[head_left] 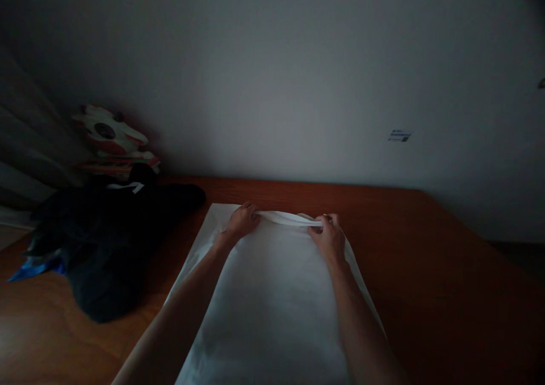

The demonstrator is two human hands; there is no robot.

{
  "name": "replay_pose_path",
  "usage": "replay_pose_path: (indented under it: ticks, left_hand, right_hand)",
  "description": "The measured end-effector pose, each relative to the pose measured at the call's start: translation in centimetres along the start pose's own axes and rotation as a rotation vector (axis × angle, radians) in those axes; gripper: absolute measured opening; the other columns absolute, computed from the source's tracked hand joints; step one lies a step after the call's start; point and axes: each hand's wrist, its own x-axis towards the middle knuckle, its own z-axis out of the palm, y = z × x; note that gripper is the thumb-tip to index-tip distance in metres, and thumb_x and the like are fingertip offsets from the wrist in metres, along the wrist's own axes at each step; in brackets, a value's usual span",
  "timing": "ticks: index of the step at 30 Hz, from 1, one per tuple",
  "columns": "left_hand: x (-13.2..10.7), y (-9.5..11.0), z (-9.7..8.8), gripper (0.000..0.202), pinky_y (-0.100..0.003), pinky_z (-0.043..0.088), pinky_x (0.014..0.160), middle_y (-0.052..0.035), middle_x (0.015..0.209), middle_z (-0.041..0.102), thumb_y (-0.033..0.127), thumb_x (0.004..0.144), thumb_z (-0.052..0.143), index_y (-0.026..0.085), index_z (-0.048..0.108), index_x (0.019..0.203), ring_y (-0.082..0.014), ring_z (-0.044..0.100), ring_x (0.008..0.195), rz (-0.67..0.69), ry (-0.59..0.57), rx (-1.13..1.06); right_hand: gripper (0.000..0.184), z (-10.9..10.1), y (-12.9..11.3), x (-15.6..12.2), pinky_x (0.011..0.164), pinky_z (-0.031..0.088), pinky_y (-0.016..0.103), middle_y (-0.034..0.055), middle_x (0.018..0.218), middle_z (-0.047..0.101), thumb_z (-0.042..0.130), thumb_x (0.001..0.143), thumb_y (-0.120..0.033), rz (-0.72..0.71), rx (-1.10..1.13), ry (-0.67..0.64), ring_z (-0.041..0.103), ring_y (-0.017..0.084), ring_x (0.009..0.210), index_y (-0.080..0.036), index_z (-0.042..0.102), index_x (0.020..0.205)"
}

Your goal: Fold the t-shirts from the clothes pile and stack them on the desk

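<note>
A white cloth [272,300] lies flat along the desk's [426,271] near middle, its far edge partly rolled toward the person. Left hand [242,220] and right hand [328,238] each pinch that fold closed; most remains unfolded. Dark clothing [106,243] sits at the left edge.

Dim room; plain wall [298,78]; wooden table [426,260].
</note>
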Motion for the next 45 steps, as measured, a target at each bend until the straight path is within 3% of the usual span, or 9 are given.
replay_pose_path:
  ticks: [9, 14, 17, 22, 26, 30, 36, 40, 45]
  left_hand:
    - [-2.5, -1.6, 0.4, 0.011, -0.029, 0.054, 0.079, -0.005, 0.097, 0.068, 0.024, 0.083, 0.063, 0.021, 0.063, 0.094, -0.0184, 0.067, 0.083, -0.001, 0.135, -0.135]
    - [-2.8, -2.2, 0.8, 0.008, -0.03, 0.055, 0.081, -0.0044, 0.097, 0.068, 0.025, 0.085, 0.061, 0.022, 0.062, 0.093, -0.0188, 0.067, 0.086, 0.007, 0.242, -0.225]
    - [-3.0, -2.4, 0.9, 0.01, -0.033, 0.055, 0.087, -0.006, 0.102, 0.068, 0.024, 0.086, 0.06, 0.022, 0.062, 0.095, -0.0203, 0.067, 0.093, 0.047, 0.287, -0.237]
    - [-3.5, -2.0, 0.2, 0.005, -0.035, 0.052, 0.097, -0.0086, 0.112, 0.067, 0.018, 0.084, 0.06, 0.023, 0.062, 0.085, -0.0225, 0.065, 0.108, 0.107, 0.238, -0.111]
    - [-3.8, -1.8, -0.6, 0.006, -0.032, 0.054, 0.084, -0.0056, 0.095, 0.069, 0.019, 0.084, 0.059, 0.023, 0.063, 0.085, -0.0215, 0.067, 0.092, 0.051, 0.109, -0.003]
    - [-3.9, -2.0, -0.8, 0.005, -0.03, 0.053, 0.078, -0.005, 0.093, 0.07, 0.023, 0.086, 0.06, 0.023, 0.063, 0.09, -0.0207, 0.067, 0.085, 0.031, 0.102, 0.027]
    - [-3.6, -2.3, -0.3, 0.007, -0.03, 0.053, 0.082, -0.0066, 0.094, 0.07, 0.025, 0.091, 0.057, 0.022, 0.063, 0.093, -0.0217, 0.068, 0.089, 0.012, 0.186, 0.004]
    - [-3.3, -2.4, 0.0, 0.019, -0.031, 0.053, 0.088, -0.0109, 0.107, 0.07, 0.026, 0.099, 0.044, 0.02, 0.061, 0.106, -0.0212, 0.068, 0.096, -0.065, 0.239, -0.027]
    - [-3.4, -3.0, 0.7, 0.031, -0.047, 0.041, 0.113, -0.0164, 0.128, 0.068, 0.031, 0.099, 0.046, 0.017, 0.062, 0.12, -0.0287, 0.06, 0.124, -0.062, 0.135, 0.075]
  right_hand:
    - [0.021, 0.1, 1.4, 0.4, 0.078, 0.044, 0.031, 0.005, 0.101, 0.063, 0.064, 0.078, -0.023, -0.068, 0.067, 0.059, 0.06, 0.022, 0.093, -0.026, 0.043, 0.078]
    - [0.015, 0.3, 1.5, 0.5, 0.078, 0.044, 0.033, 0.0032, 0.086, 0.056, 0.058, 0.079, -0.022, -0.018, 0.02, 0.109, 0.056, 0.022, 0.082, -0.026, 0.045, 0.074]
    - [0.011, 0.3, 1.5, 0.6, 0.082, 0.045, 0.034, 0.0059, 0.094, 0.059, 0.059, 0.079, -0.024, 0.007, 0.007, 0.149, 0.056, 0.024, 0.089, -0.023, 0.055, 0.089]
    - [0.009, -0.4, 2.0, 0.6, 0.083, 0.045, 0.034, 0.0075, 0.104, 0.058, 0.064, 0.079, -0.026, 0.024, -0.051, 0.076, 0.057, 0.024, 0.094, -0.023, 0.061, 0.087]
    - [0.015, -0.9, 3.0, 0.7, 0.081, 0.044, 0.034, 0.0075, 0.105, 0.056, 0.065, 0.079, -0.03, 0.044, -0.094, 0.065, 0.056, 0.023, 0.092, -0.024, 0.054, 0.07]
    - [0.016, -1.2, 3.5, 0.8, 0.074, 0.042, 0.031, 0.006, 0.093, 0.058, 0.061, 0.08, -0.031, 0.056, -0.122, 0.024, 0.056, 0.02, 0.081, -0.024, 0.055, 0.067]
    - [0.017, -1.5, 2.3, 0.9, 0.061, 0.033, 0.029, 0.0029, 0.069, 0.064, 0.057, 0.088, -0.035, 0.334, -0.233, -0.128, 0.056, 0.019, 0.062, -0.024, 0.063, 0.077]
    - [0.023, -1.3, 2.1, 1.1, 0.065, 0.04, 0.031, 0.0089, 0.088, 0.075, 0.052, 0.092, -0.035, 0.4, -0.192, -0.036, 0.067, 0.024, 0.073, -0.021, 0.065, 0.105]
    - [0.041, -0.1, 3.2, 1.0, 0.096, 0.045, 0.042, 0.0181, 0.124, 0.071, 0.045, 0.096, -0.036, 0.2, -0.145, -0.1, 0.066, 0.03, 0.111, -0.015, 0.061, 0.126]
